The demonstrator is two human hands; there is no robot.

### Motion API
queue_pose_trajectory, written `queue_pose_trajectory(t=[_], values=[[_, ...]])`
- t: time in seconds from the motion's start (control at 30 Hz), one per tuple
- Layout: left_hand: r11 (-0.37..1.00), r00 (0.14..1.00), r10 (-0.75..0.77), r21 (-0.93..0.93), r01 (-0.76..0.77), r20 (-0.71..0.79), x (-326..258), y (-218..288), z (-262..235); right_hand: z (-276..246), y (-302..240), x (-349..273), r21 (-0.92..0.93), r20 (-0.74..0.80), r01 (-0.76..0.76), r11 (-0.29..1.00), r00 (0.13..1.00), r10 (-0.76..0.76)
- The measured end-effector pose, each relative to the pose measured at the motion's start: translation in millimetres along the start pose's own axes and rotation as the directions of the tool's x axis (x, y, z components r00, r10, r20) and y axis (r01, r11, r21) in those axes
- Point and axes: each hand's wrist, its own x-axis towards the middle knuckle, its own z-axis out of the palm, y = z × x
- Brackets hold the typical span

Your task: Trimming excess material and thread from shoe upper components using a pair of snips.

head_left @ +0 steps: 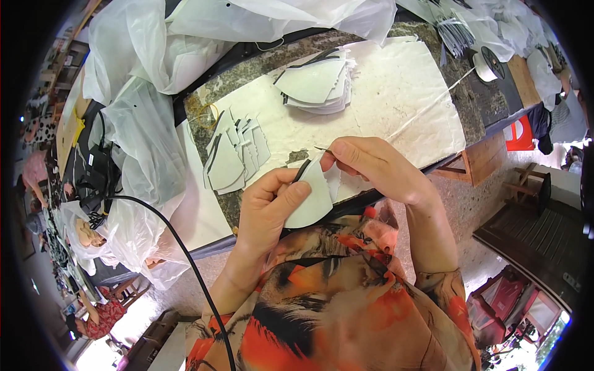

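Observation:
My left hand is closed on a white, curved cut piece with a black strip along its upper edge, thumb on top. Close to that edge, my right hand pinches a thin, dark, pointed piece; its kind is too small to tell. The right fingertips are at the upper right corner of the white piece. Beyond both hands lies a stack of similar white pieces with black strips at its far edge. To the left, more white pieces are fanned out and overlapping.
White paper covers the worn work board. A spool with white tape stands at the right. Plastic bags crowd the left and far sides. A black cable runs down past my left arm. Other people are at the far left.

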Motion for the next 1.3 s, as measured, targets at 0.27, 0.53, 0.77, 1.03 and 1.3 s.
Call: queue_pose_trajectory(t=[0.27,0.53,0.77,1.03,1.3], values=[[1.0,1.0,0.03,0.002,-0.03,0.006,-2.8,-1.4,0.8,0.1,4.3,2.1,0.313,0.033,-0.181,0.933,0.983,0.18],[0.997,1.0,-0.008,0.082,0.009,-0.006,-3.6,-3.2,-5.5,11.2,-0.8,-2.5,0.188,-0.078,-0.048,0.981,0.995,0.064],[0.985,0.999,0.033,0.166,-0.038,0.031,-5.2,-5.4,-6.7,15.5,8.4,4.6,0.232,-0.038,-0.096,0.968,0.993,0.108],[0.967,0.984,0.175,0.179,-0.18,0.042,-10.7,8.0,-13.1,29.6,3.9,2.7,0.375,-0.023,-0.175,0.91,0.98,0.198],[0.111,0.757,0.648,0.973,-0.204,0.084,7.5,55.3,-68.7,24.8,15.7,-4.5,0.031,-0.007,0.076,0.997,0.997,-0.075]])
